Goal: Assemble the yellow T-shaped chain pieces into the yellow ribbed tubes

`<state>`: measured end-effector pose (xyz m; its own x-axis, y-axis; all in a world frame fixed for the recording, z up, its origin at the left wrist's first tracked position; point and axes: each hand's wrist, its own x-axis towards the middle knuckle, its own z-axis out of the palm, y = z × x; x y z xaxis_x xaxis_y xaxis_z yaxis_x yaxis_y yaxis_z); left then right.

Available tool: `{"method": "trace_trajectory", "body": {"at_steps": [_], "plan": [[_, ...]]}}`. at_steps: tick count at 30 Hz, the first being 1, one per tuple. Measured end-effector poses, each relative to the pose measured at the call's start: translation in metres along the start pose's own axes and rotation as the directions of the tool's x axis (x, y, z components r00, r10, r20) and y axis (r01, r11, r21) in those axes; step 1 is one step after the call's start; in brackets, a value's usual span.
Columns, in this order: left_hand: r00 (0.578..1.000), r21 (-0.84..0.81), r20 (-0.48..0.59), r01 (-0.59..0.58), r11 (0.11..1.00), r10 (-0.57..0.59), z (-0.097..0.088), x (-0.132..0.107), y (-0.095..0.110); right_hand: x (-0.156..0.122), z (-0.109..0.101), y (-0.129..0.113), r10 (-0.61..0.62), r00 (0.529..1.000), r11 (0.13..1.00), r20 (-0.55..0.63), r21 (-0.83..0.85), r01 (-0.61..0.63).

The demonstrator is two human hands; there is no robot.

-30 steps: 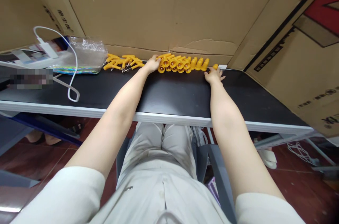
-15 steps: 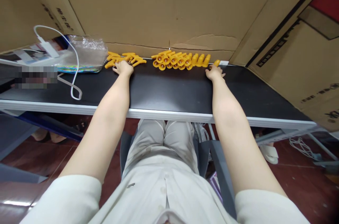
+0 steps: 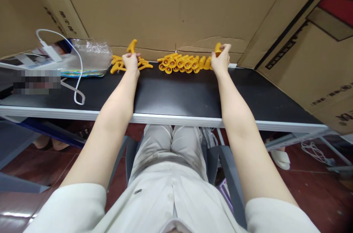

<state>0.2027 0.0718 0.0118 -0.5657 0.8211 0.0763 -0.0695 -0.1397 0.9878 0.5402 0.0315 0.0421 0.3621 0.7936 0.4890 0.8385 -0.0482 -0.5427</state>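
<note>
My left hand [image 3: 131,62] grips a yellow T-shaped plastic handle [image 3: 132,46], raised upright above a heap of similar yellow handles [image 3: 117,65]. Small silvery metal parts show at the heap's edge. On the right, my right hand [image 3: 222,63] is closed around a yellow hollow plastic sleeve [image 3: 218,49], lifted off the table; its lower part is hidden by the fingers. Beside that hand, a stacked row of yellow hollow sleeves [image 3: 180,63] lies along the back of the table, several with round open ends facing me.
The black tabletop [image 3: 176,93] has a silver front edge. Cardboard walls [image 3: 154,9] stand at the back and right. To the left are a clear plastic bag [image 3: 92,53], a white cable [image 3: 79,56] with its plug, and a blurred-out patch. A white label lies behind my right hand.
Both hands have risen from the tabletop. My left hand has lifted a T-shaped handle out of the heap, and my right hand has picked up the sleeve at the row's right end.
</note>
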Motion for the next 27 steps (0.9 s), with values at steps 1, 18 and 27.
{"method": "trace_trajectory", "body": {"at_steps": [1,18,27], "plan": [[0.997,-0.050,0.063,0.055,0.997,-0.052,0.004,-0.005,0.003,-0.001,0.001,-0.005,-0.054,0.998,0.998,0.014,-0.009,0.054],[0.850,-0.057,0.526,0.058,0.997,-0.019,0.025,-0.038,-0.003,-0.041,0.029,-0.048,-0.442,0.770,0.892,0.459,0.319,0.322],[0.814,-0.027,0.580,-0.002,1.000,0.017,0.029,-0.045,-0.003,-0.034,0.034,-0.045,-0.396,0.830,0.904,0.392,0.323,0.279]]}}
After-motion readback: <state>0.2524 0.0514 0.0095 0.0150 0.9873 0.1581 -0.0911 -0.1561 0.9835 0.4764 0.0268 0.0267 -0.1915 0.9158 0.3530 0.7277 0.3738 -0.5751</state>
